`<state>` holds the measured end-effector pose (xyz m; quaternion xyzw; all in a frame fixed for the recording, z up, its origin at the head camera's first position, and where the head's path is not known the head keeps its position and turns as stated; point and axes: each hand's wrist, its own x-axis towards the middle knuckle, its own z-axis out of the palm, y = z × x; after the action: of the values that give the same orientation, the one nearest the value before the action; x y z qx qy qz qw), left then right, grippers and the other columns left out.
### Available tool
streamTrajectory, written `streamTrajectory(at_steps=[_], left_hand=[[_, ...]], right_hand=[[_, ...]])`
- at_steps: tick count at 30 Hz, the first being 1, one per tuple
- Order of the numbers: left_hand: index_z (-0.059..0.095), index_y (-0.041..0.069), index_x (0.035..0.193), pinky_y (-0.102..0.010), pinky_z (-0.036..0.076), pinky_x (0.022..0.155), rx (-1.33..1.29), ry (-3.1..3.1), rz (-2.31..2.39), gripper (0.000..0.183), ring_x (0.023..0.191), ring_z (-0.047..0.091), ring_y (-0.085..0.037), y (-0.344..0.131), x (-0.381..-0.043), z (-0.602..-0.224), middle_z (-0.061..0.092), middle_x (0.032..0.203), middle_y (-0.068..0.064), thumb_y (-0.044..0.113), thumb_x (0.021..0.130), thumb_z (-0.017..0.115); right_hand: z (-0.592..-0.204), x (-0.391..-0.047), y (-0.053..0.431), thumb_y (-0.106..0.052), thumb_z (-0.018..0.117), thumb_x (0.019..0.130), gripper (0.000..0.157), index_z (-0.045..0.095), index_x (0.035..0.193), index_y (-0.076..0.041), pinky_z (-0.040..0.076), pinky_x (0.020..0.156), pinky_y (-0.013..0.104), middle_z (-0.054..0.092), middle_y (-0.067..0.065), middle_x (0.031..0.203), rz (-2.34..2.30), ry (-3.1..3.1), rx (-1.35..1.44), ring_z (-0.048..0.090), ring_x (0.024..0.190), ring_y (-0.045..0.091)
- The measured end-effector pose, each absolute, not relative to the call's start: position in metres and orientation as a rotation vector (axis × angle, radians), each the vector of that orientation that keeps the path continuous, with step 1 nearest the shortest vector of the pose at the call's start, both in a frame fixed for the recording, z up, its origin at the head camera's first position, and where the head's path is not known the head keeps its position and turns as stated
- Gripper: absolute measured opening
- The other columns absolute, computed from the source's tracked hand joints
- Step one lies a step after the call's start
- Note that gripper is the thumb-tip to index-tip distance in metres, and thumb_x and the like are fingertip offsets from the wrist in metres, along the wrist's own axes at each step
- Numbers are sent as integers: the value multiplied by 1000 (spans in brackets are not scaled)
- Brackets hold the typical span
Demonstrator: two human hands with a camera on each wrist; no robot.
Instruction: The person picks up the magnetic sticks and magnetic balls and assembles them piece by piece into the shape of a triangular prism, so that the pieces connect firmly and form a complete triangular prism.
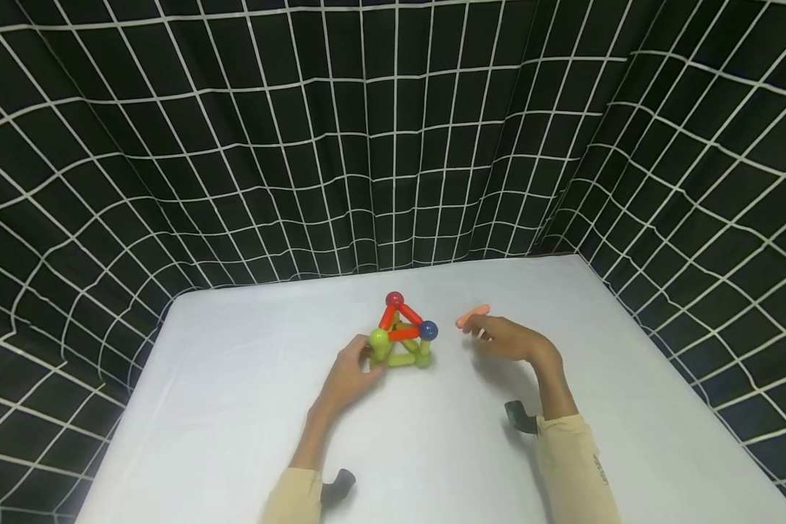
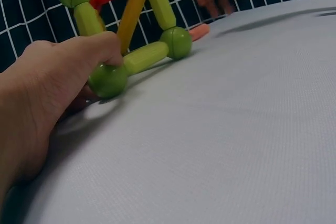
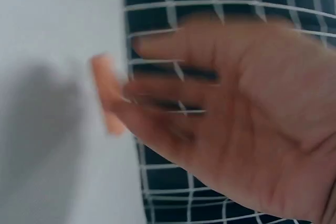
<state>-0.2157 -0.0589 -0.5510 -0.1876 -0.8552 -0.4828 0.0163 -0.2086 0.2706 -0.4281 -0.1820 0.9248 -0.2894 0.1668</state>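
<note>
A small frame of coloured rods and balls (image 1: 403,335), like a magnetic building toy, stands on the white table. Red rods (image 1: 410,314) join its red, blue and light green top balls; green and yellow rods form the lower part. At its near left corner, my left hand (image 1: 350,375) grips the frame, thumb over the corner beside the lower green ball (image 2: 107,81). To the right lies a loose orange rod (image 1: 474,315). My right hand (image 1: 511,338) hovers beside it, fingers loosely bent; in the left wrist view its fingertips are apart from the rod. The right wrist view is blurred.
The white table (image 1: 236,407) ends at the back and sides against black curtains with a white grid (image 1: 327,145). A dark wrist mount (image 1: 520,417) sticks out by the right sleeve, another (image 1: 338,487) by the left sleeve.
</note>
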Motion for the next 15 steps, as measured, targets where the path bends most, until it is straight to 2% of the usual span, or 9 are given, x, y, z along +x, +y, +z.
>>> streamTrajectory(at_steps=[3,4,6,8,11,13,15], left_hand=[[63,21,124,-47,50,113,-597,-2662,-1525,39,122,64,-20,-60,-216,-552,69,122,4,18,88,77],[63,22,125,-47,49,115,-604,-2667,-1528,39,125,64,-20,-60,-216,-552,69,123,4,18,88,76],[62,22,125,-47,47,117,-615,-2676,-1532,38,130,63,-21,-60,-216,-552,69,125,4,20,90,76],[62,23,128,-47,45,119,-629,-2680,-1515,39,134,61,-21,-60,-217,-553,68,129,4,25,92,76],[63,22,130,-46,46,119,-636,-2669,-1505,41,134,62,-21,-59,-217,-554,69,131,3,31,93,78],[63,22,130,-45,49,116,-642,-2661,-1496,44,127,64,-19,-60,-217,-554,69,128,3,34,92,80],[64,22,129,-41,53,109,-641,-2657,-1494,43,116,65,-15,-60,-217,-553,70,123,6,34,91,81]], right_hand=[[-440,-213,278,11,53,94,60,50,151,-8,34,119,69,43,25,160,-703,2816,-377,38,149,51],[-444,-215,279,14,53,92,67,47,155,-11,29,121,71,35,24,166,-661,2842,-324,29,154,52],[-451,-216,280,14,54,92,75,41,159,-18,26,120,75,26,22,171,-582,2860,-235,23,156,53],[-456,-216,281,14,54,92,76,44,158,-24,34,115,75,34,20,167,-537,2867,-181,32,151,52],[-459,-217,282,8,59,95,61,56,147,-24,50,99,66,54,21,142,-500,2913,-142,50,126,46],[-459,-217,281,5,60,96,55,59,144,-20,52,93,62,55,21,133,-481,2951,-127,51,117,43],[-459,-217,281,2,60,97,51,57,144,-15,52,95,63,55,24,134,-475,2941,-94,52,119,46]])
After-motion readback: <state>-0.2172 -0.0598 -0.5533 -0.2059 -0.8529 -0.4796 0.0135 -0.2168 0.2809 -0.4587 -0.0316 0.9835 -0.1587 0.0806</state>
